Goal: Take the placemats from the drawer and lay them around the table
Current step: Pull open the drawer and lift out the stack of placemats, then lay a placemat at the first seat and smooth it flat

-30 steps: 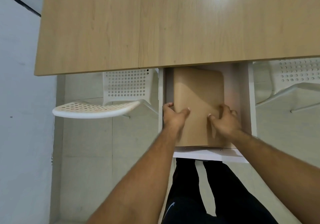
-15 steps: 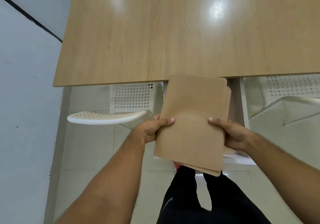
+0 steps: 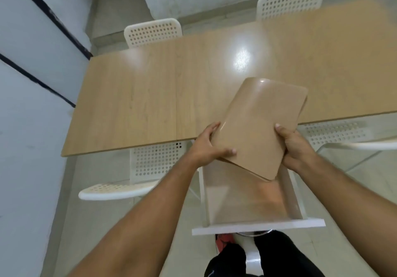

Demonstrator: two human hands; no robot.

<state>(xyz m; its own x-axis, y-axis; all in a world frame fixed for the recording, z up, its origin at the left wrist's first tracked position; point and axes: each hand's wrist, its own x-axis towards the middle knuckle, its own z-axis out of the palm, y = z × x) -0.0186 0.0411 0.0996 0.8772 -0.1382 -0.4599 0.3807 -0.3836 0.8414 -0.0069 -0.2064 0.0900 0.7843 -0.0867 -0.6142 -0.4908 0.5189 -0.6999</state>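
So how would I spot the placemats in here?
Find the long wooden table; a white drawer stands open at its near edge. Just above it, the left hand and right hand hold a tan stack, the placemats: rounded corners, tilted, off the tabletop.

Table (image 3: pixel 133 105), right end beyond the edge

The stack of placemats (image 3: pixel 257 126), seen lying in the drawer (image 3: pixel 257 227) a second ago, has been lifted out and carried over the near edge of the table (image 3: pixel 139 105). It has been turned rightward and is now gripped at its sides by the left hand (image 3: pixel 206 145) and right hand (image 3: pixel 294 148).
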